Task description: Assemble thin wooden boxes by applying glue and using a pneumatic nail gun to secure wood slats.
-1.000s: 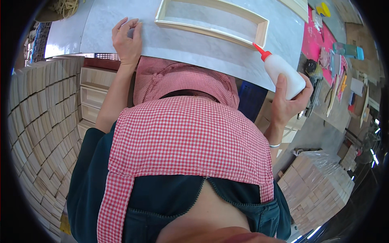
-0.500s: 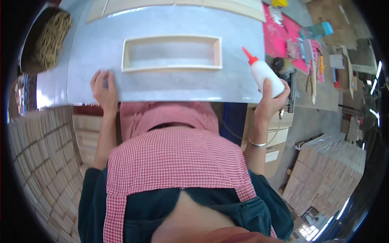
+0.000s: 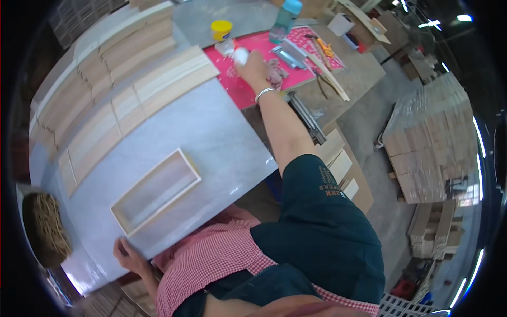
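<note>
1. Bin (image 3: 27, 214) of tan strips (image 3: 51, 224), left of the left grip: well apart from it, so best left alone.
2. Left grip (image 3: 128, 256), near the close edge of the worktop (image 3: 227, 142): fingers loosely curled, apart from the thumb, holding nothing that shows. A light rest there should avoid nudging the frame.
3. Wooden frame (image 3: 188, 162), just beyond the left grip, flat on the worktop: avoid jolting it.
4. Yellow tub (image 3: 222, 30), beyond and left of the right grip: leave it some room.
5. White bottle (image 3: 241, 56) with a red cap (image 3: 236, 45), in the right grip, over the pink sheet (image 3: 259, 41); I cannot tell whether they touch. Don't squeeze.
6. Right grip (image 3: 254, 70): wrapped around the bottle, arm outstretched; move slowly.
7. Cloth (image 3: 277, 74), just right of the right grip: keep the cap clear.
</note>
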A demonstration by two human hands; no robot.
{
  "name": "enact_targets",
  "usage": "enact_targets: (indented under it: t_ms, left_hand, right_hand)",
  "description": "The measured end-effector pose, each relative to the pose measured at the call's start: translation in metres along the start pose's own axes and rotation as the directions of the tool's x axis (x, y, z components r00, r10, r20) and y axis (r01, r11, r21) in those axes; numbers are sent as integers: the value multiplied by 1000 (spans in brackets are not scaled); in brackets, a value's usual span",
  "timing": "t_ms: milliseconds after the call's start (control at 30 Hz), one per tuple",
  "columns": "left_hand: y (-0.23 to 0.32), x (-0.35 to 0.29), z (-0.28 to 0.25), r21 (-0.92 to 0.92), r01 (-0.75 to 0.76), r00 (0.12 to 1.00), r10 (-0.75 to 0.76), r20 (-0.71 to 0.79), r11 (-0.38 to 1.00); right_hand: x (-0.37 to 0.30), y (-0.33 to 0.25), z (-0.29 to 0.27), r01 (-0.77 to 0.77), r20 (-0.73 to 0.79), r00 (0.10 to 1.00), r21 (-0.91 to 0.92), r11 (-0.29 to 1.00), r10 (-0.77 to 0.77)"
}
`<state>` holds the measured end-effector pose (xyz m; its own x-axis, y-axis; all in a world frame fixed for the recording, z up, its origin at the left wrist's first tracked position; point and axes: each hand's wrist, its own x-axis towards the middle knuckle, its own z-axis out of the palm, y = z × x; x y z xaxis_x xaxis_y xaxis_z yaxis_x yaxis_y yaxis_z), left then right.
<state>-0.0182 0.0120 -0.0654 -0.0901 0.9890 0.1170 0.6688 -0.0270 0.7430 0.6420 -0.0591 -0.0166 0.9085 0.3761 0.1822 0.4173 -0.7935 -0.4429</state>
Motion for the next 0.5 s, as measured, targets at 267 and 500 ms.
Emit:
enact_targets:
  t_ms: [267, 500]
  left_hand:
    - [-46, 15, -3, 1, -170, 985, 170, 13, 985]
    - [-69, 39, 8, 141, -539, 838, 546, -8, 830]
  right_hand:
    - [-70, 54, -93, -12, -74, 997, 305, 952, 37]
    - [-214, 316, -144, -525, -422, 779, -33, 850, 464]
